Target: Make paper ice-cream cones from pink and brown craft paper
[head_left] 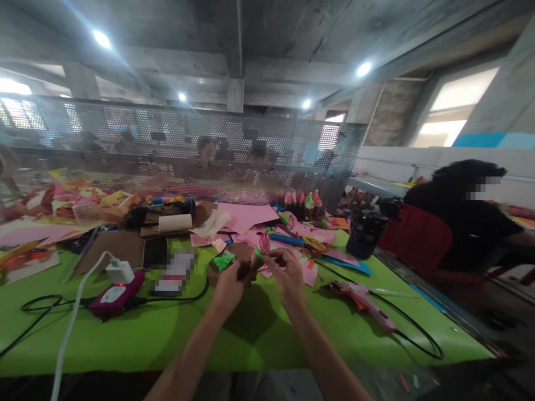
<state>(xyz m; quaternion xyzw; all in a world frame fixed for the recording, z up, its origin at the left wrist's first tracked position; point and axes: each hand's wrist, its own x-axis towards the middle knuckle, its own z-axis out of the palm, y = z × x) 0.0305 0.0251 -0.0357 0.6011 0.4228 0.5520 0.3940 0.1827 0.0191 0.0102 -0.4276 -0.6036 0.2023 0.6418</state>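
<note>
Both my hands meet above the middle of the green table point(175, 334). My left hand point(230, 285) is closed around the lower stem of a small paper flower point(264, 243) with a pink bud and a green base. My right hand point(286, 273) pinches the same flower just under the bud. A loose green paper piece point(223, 260) lies on the table just left of my hands. Pink paper sheets point(246, 216) lie behind the flower.
A pink glue gun point(363, 299) with a black cable lies to the right. A phone point(155, 252), a white charger point(120, 272) and a pink device point(116, 299) lie on the left. Finished paper flowers point(302, 200) stand before a perforated screen point(167, 145). A person in black point(455, 217) sits at right.
</note>
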